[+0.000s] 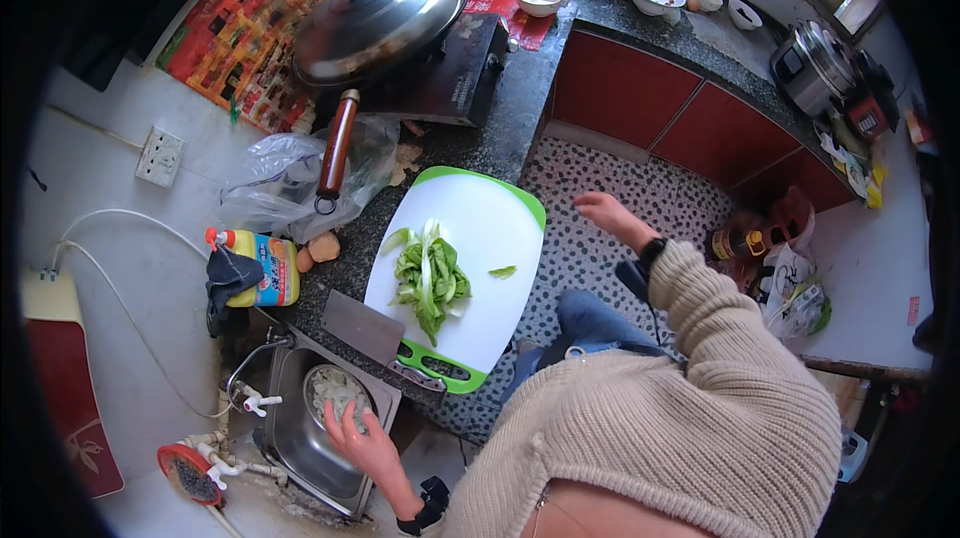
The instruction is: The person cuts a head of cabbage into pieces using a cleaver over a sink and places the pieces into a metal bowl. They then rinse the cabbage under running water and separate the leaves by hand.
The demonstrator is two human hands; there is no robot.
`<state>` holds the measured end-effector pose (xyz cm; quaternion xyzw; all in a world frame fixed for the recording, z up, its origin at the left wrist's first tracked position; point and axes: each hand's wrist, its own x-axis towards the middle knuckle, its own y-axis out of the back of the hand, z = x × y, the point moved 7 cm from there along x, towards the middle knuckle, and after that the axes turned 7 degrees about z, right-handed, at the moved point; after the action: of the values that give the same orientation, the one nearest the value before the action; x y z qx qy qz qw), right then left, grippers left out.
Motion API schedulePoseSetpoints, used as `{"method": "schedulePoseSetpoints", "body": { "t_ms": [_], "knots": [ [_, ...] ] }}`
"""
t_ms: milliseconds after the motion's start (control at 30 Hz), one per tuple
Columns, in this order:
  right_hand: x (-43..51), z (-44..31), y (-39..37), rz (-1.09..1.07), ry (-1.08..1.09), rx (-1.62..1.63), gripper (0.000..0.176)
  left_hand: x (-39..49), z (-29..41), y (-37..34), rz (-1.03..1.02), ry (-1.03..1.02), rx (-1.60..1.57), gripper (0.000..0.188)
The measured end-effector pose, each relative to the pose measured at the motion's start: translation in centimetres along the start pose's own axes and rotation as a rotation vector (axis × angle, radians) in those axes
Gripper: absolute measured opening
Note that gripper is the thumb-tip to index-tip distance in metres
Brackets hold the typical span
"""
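Over the near rim of a metal bowl [310, 397] in the sink, my left hand [367, 444] has its fingers spread; the bowl holds pale chopped pieces, and whether the fingers touch them is unclear. My right hand [611, 215] is held in the air above the tiled floor, right of the cutting board, with nothing seen in it. Green leafy vegetables [431, 279] lie on the white cutting board [480, 215] with green ends, and one loose leaf [502, 271] lies apart. A cleaver [364, 326] rests beside the board, its handle across the board's green grip.
A lidded wok [382, 20] stands on a stove, its wooden handle [341, 140] reaching out over plastic bags. A yellow detergent bottle [281, 271] stands near the sink [322, 463] and its faucet [259, 404]. Bowls, including one with chopsticks [538, 1], line the far counter.
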<state>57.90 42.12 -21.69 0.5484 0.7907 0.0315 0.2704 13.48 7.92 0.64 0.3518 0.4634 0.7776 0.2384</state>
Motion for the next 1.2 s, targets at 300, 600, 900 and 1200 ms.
{"method": "schedulePoseSetpoints", "body": {
  "t_ms": [300, 600, 900, 1200],
  "knots": [
    [17.1, 0.0, -4.7, 0.005, -0.539, 1.346, 0.031, -4.1, 14.6, -1.4, -0.008, 0.090, -0.213, 0.016],
    [21.9, -1.4, -6.6, -0.410, -0.555, 1.620, 0.058, -10.2, 32.2, -8.8, -0.334, 0.296, -0.264, 0.021],
    [22.9, -2.3, -5.4, -0.164, -0.627, 1.625, 0.041, -9.7, 38.5, -11.3, -0.451, 0.285, -0.240, 0.021],
    [22.6, 1.1, -4.1, -0.350, -0.681, 1.340, 0.032, -7.5, 43.3, -16.0, -0.595, 0.083, -0.248, 0.020]
  ]
}}
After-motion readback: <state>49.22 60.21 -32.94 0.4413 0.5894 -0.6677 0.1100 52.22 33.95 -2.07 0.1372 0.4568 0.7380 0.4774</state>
